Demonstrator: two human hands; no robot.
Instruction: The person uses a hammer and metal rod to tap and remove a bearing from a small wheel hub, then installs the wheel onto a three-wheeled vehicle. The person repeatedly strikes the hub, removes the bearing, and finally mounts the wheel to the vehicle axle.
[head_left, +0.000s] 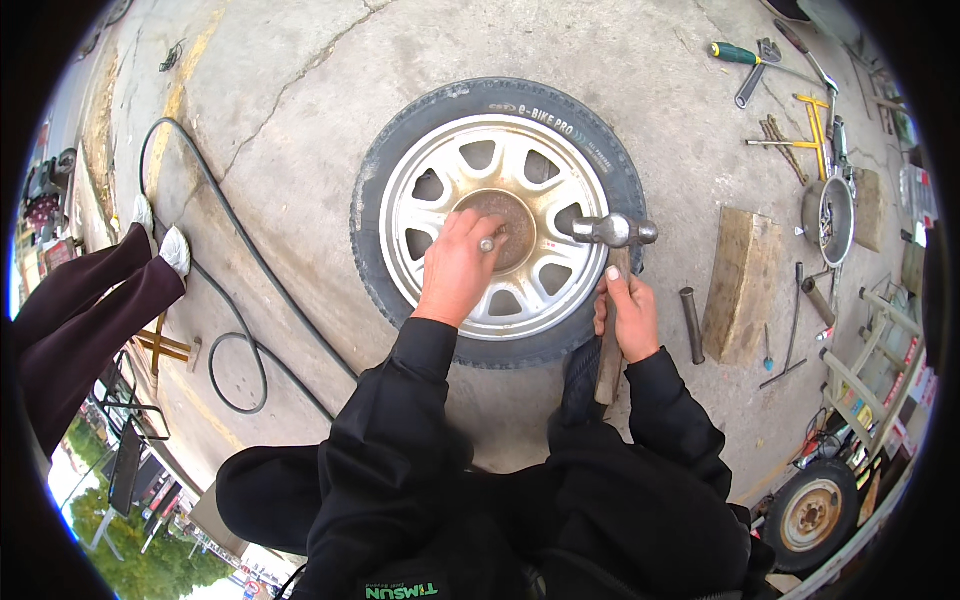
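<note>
A wheel with a black tire and silver spoked rim lies flat before me, its rusty hub at the centre. My left hand is over the hub, its fingers round a short metal rod seen end-on; its lower end is hidden. My right hand grips the wooden handle of a ball-peen hammer, whose steel head hangs over the rim's right side.
At left stand another person's legs in dark trousers, beside a looped hose. Rightward lie a metal cylinder, wooden block, screwdriver, T-wrench, metal bowl, ladder and spare wheel.
</note>
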